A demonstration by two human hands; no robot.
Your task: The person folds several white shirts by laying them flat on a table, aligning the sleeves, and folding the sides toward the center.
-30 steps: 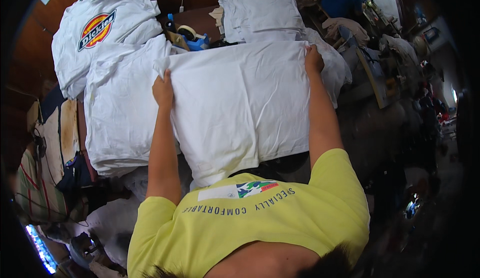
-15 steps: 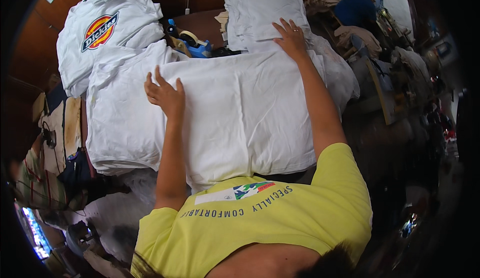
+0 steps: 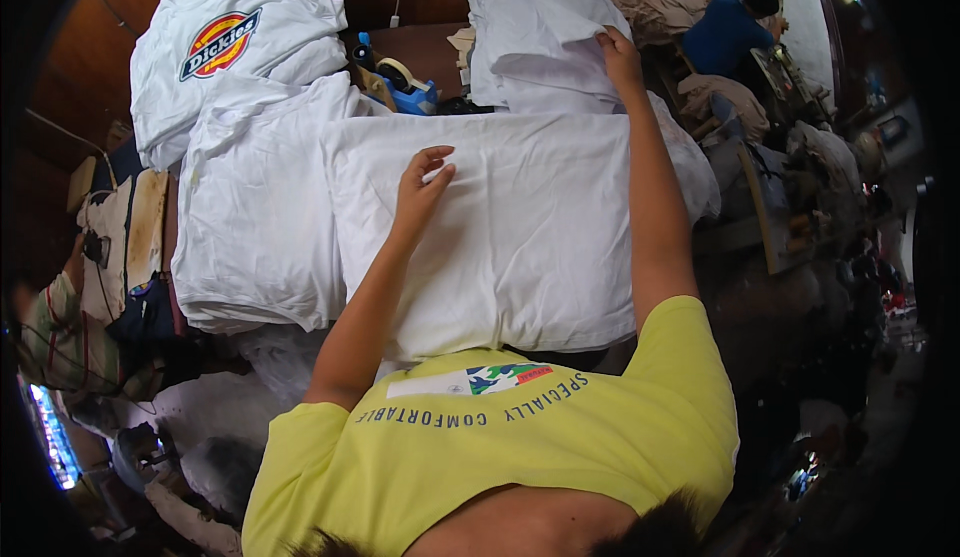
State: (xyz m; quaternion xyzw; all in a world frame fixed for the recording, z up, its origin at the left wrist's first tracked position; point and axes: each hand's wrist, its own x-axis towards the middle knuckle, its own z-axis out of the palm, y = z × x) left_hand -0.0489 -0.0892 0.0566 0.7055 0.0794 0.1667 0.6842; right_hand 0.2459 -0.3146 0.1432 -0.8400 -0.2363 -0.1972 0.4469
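Observation:
A white cloth, spread flat [image 3: 480, 247], lies in front of me on the table. Over its upper middle hovers my left hand [image 3: 425, 185], fingers slightly bent, thumb apart, nothing held. At the back right, my right hand [image 3: 622, 59] pinches the edge of a white T-shirt [image 3: 545, 32] on top of a pile. That garment is lifted and folded partly over at the grip. My right fingertips are partly covered by the cloth. To the left of the flat cloth lies a stack of white shirts [image 3: 260, 197].
Behind that stack is a pile of white shirts with a printed emblem [image 3: 220, 45]. A blue tape dispenser [image 3: 408, 92] stands between the piles. One person in blue [image 3: 725, 32] sits at the far right; another in a striped shirt [image 3: 65, 347] is at the left, near an iron [image 3: 97, 247].
My right hand has gone from lying spread on the right pile to pinching and lifting its top garment. My left hand has moved right, over the middle of the flat cloth.

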